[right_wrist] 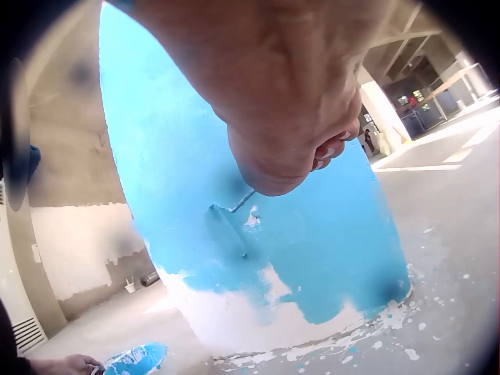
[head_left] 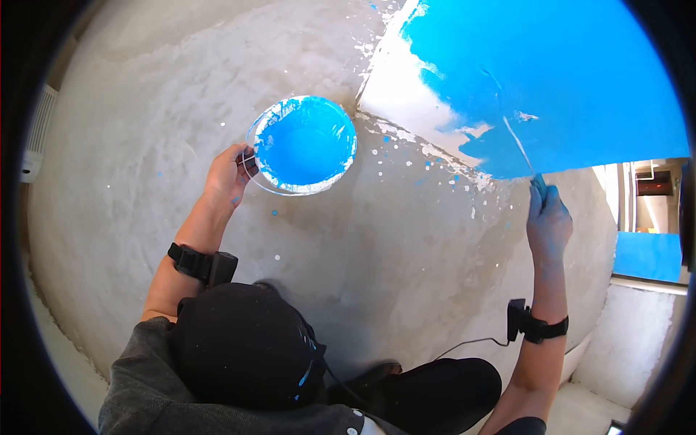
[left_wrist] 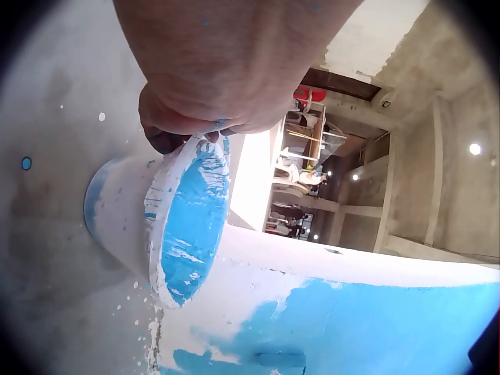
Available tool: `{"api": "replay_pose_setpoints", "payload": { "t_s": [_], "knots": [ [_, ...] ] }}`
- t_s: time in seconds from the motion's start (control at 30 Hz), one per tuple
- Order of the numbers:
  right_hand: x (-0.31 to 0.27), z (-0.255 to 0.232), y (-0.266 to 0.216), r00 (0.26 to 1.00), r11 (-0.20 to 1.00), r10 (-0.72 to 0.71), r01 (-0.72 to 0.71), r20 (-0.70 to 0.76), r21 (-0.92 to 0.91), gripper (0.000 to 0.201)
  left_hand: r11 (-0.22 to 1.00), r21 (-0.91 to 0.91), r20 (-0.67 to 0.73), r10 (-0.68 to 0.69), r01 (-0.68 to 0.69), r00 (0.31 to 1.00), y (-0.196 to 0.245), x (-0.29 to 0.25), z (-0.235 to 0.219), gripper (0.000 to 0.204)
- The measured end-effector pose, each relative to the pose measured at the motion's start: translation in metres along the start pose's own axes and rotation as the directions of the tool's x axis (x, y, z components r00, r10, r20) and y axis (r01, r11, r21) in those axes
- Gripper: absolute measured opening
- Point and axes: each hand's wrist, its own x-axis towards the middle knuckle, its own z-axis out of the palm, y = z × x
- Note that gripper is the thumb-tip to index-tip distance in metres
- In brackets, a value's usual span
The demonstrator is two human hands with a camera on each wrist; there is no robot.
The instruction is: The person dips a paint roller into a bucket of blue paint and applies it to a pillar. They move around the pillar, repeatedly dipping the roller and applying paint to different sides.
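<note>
My left hand (head_left: pixel 228 174) grips the rim of a white paint bucket (left_wrist: pixel 129 207) on its left side, beside the thin wire handle. Blue paint coats the bucket's inside, and white paint crusts its rim. In my right hand (head_left: pixel 549 225) is the blue-smeared handle of a small paint roller (right_wrist: pixel 229 230). The roller's thin metal rod reaches up from the fist, and its blue head lies against the wall (head_left: pixel 580 80). Most of that wall is blue; a white patch (head_left: pixel 399 105) shows along its lower edge. In the right wrist view my hand hides the roller's handle.
Splashes of white and blue paint dot the grey concrete floor (head_left: pixel 312 239), thickest along the wall's foot. A white vented unit (head_left: pixel 40 134) stands at the far left. Past the wall's right end is an opening (head_left: pixel 652 188). A cable (head_left: pixel 471 341) runs from the right wrist camera.
</note>
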Motion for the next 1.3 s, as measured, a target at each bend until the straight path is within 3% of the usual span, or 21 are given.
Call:
{"api": "replay_pose_setpoints", "payload": {
  "t_s": [0.13, 0.3, 0.37, 0.47, 0.63, 0.77, 0.83, 0.93, 1.07, 1.3],
  "knots": [
    [0.009, -0.002, -0.022, 0.998, 0.999, -0.044, 0.044, 0.032, 0.017, 0.028, 1.0, 0.001, -0.012, -0.003, 0.003, 1.0, 0.001, -0.001, 0.002, 0.018],
    [-0.023, -0.012, 0.059, 0.992, 0.994, 0.091, -0.085, 0.091, -0.068, 0.029, 1.0, -0.001, -0.005, 0.007, -0.007, 1.0, -0.003, 0.0, 0.0, 0.018],
    [-0.03, -0.014, 0.066, 0.982, 0.984, 0.163, -0.155, 0.1, -0.086, 0.03, 1.0, -0.016, 0.004, 0.002, -0.001, 1.0, -0.007, 0.005, -0.001, 0.018],
    [-0.025, -0.009, 0.051, 0.985, 0.982, 0.158, -0.148, 0.077, -0.12, 0.029, 0.999, -0.03, 0.017, 0.013, -0.012, 1.0, -0.005, 0.007, -0.001, 0.018],
    [0.002, 0.007, -0.012, 0.999, 0.999, -0.008, 0.01, 0.041, -0.036, 0.028, 0.999, -0.032, -0.005, 0.011, -0.011, 1.0, -0.005, 0.005, -0.002, 0.017],
    [-0.001, -0.007, 0.011, 0.998, 0.999, 0.002, 0.001, 0.061, -0.05, 0.029, 0.999, -0.035, -0.007, 0.011, -0.011, 1.0, -0.003, 0.002, -0.002, 0.017],
    [-0.021, -0.01, 0.052, 0.986, 0.981, 0.144, -0.131, 0.082, -0.141, 0.032, 0.999, -0.034, 0.001, 0.007, -0.007, 1.0, -0.005, 0.006, -0.004, 0.017],
    [-0.047, -0.013, 0.083, 0.962, 0.965, 0.236, -0.215, 0.135, -0.151, 0.033, 1.0, -0.024, 0.027, 0.001, 0.0, 1.0, -0.007, 0.006, -0.002, 0.016],
    [-0.062, -0.002, 0.072, 0.959, 0.96, 0.276, -0.272, 0.064, -0.067, 0.033, 0.999, -0.031, 0.032, 0.027, -0.026, 0.999, 0.0, 0.003, 0.002, 0.016],
    [-0.06, -0.014, 0.071, 0.968, 0.968, 0.249, -0.248, 0.028, -0.034, 0.034, 0.999, -0.024, 0.014, 0.028, -0.027, 1.0, -0.005, 0.004, 0.0, 0.016]
  ]
}}
